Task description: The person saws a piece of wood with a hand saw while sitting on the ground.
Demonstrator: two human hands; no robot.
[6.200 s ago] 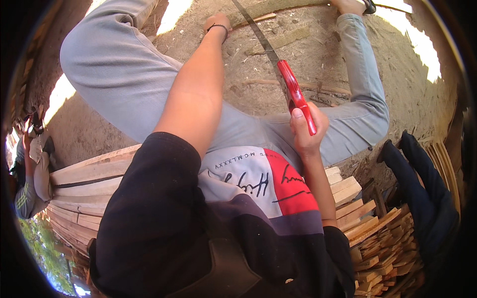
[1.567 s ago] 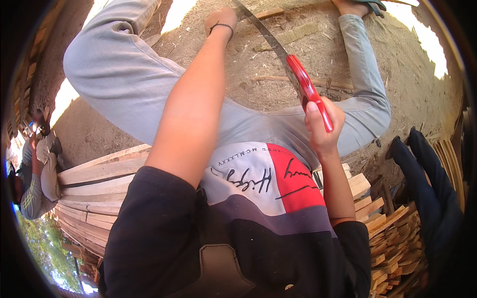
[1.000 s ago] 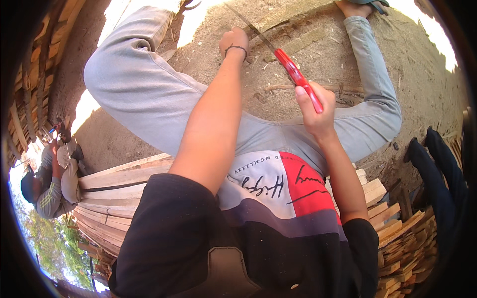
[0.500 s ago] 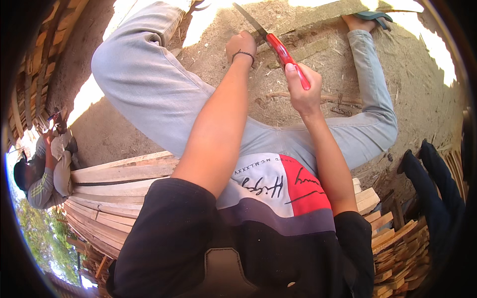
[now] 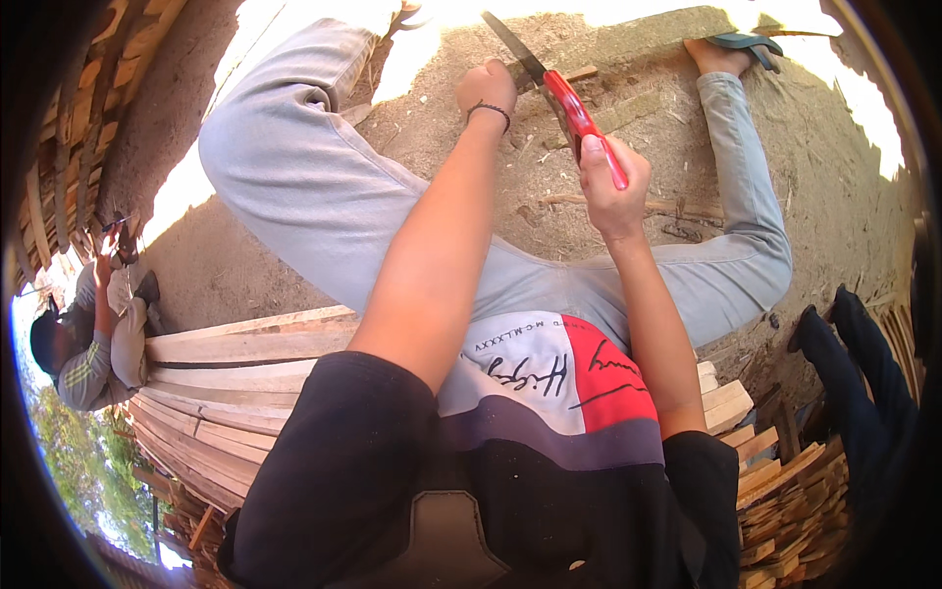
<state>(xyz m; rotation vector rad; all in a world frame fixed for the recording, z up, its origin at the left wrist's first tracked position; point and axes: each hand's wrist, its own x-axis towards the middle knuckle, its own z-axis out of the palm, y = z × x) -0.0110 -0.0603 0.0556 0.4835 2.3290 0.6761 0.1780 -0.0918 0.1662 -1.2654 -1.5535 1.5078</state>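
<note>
My right hand (image 5: pixel 616 189) is closed round the red handle of a hand saw (image 5: pixel 577 110), thumb along its top. The saw's narrow dark blade slants up and left, passing just right of my left hand (image 5: pixel 485 90). That hand is a closed fist low over the ground, a dark band on its wrist. What its fingers grip is hidden. A short stick of wood (image 5: pixel 582 74) shows behind the saw, close to the blade's base; I cannot tell whether the blade touches it.
Planks (image 5: pixel 250 344) lie stacked at my left, and cut wood pieces (image 5: pixel 795 501) are piled at lower right. A flat board (image 5: pixel 648 39) lies on the sandy ground ahead, between my spread legs. Another person (image 5: pixel 93 344) sits at far left; dark-clothed legs (image 5: pixel 854 363) show at right.
The saw and my right hand have shifted slightly right relative to my left fist. The whole view has moved a little too. Both hands stay closed.
</note>
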